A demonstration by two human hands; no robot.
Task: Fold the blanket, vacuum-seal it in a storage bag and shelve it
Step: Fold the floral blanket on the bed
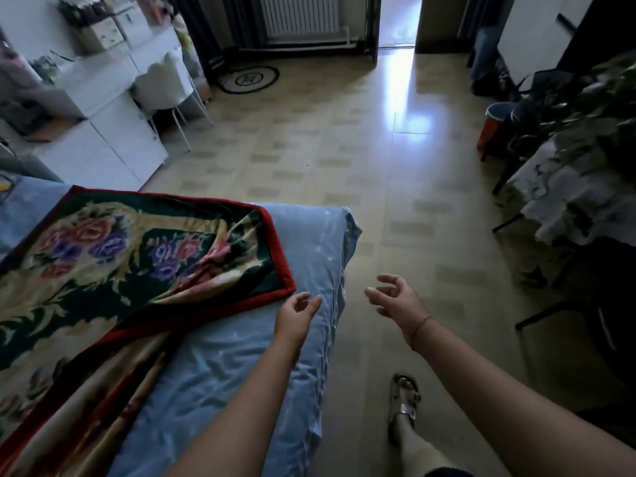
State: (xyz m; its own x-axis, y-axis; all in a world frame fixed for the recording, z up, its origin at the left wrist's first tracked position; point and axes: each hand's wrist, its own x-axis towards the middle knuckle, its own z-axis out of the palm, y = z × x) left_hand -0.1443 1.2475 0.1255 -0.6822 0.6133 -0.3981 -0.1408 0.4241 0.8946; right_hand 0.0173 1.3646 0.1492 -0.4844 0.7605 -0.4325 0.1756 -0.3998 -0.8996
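A thick floral blanket (113,266) with a red border, green ground and pink and purple roses lies rumpled on the bed's blue sheet (241,366), its near corner folded over. My left hand (297,313) hovers just right of that red corner, fingers loosely curled and holding nothing. Out past the bed's edge, my right hand (395,299) hangs over the floor, fingers spread and relaxed, also holding nothing. No storage bag or vacuum is in view.
The bed's corner (344,218) juts into a tiled floor (344,149). White cabinets and a chair (161,87) stand at the left, a doorway (399,25) at the back, a plant on a covered table (585,173) at the right. My sandalled foot (404,404) stands beside the bed.
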